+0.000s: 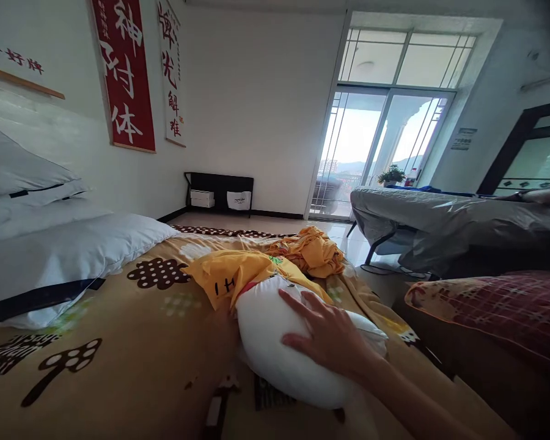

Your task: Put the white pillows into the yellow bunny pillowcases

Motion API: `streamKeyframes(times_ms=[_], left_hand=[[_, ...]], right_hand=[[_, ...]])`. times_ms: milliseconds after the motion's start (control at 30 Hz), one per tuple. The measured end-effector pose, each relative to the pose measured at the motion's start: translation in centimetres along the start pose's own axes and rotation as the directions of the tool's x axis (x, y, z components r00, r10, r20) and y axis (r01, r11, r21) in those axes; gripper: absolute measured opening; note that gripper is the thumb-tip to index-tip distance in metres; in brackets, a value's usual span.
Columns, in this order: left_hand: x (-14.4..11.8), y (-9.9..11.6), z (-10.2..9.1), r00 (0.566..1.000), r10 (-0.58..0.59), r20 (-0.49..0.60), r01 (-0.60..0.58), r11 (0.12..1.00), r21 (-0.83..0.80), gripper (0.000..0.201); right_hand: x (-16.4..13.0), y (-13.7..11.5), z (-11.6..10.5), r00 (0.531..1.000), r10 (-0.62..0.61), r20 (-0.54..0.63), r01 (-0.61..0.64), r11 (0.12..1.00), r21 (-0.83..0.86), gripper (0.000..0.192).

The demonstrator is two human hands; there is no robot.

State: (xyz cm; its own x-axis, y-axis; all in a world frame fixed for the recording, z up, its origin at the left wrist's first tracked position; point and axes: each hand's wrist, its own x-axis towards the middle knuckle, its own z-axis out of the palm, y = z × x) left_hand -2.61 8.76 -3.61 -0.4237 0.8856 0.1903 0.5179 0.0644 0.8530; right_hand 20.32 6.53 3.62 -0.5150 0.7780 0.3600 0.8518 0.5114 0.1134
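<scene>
- On the bed (119,366), which is covered with a tan sheet printed with brown dotted shapes, a white pillow insert (275,342) lies near the right edge.
- The right hand (330,336) rests flat on top of the white pillow insert, fingers spread and palm down; it presses on the stuffing rather than gripping it.
- The left hand is out of view.
- A yellow pillowcase (229,275) covers the far end of the insert, bunched up around it, with most of the white body bare.
- Beyond it lies a crumpled heap of orange-yellow cloth (314,250), just beside the pillowcase.
- Two white pillows (50,256) with dark trim are stacked at the left, against the wall.
- A red checked cushion (495,311) sits at the right, off the bed.
- Farther off stands a folding cot under a grey cover (440,223), before a glass balcony door (380,146).
- Red and white scrolls (126,73) with characters hang on the left wall.
</scene>
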Motion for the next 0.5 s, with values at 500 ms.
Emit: streamKeyframes(times_ms=[500], left_hand=[[-1.0, -0.7, -0.3, 0.961, 0.137, -0.242, -0.18, 0.97, -0.166, 0.026]], right_hand=[[4.1, -3.8, 0.8, 0.952, -0.114, 0.285, 0.132, 0.99, -0.043, 0.061]])
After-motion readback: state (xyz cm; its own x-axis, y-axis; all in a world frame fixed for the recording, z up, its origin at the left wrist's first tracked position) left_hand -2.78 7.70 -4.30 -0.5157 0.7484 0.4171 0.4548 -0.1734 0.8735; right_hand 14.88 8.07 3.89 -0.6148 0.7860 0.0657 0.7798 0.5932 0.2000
